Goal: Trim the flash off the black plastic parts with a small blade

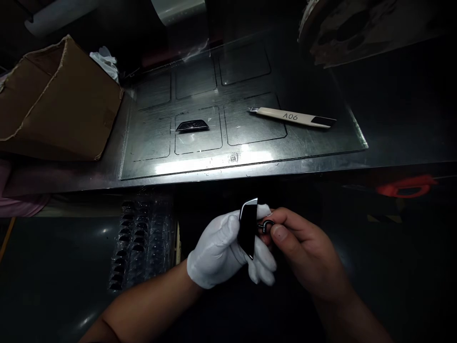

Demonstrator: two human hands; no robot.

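My left hand wears a white glove and grips a glossy black trim piece with a bright edge, held upright below the bench edge. My bare right hand pinches a small dark ring-shaped part against the right side of that piece. A second black trim piece lies on the marked metal plate on the bench. A cream utility knife labelled A06 rests on the plate's right part.
An open cardboard box stands at the left with a white glove or cloth behind it. A clear tray of several black pieces sits under the bench at left. Red-handled tool lies at right. A roll at the back.
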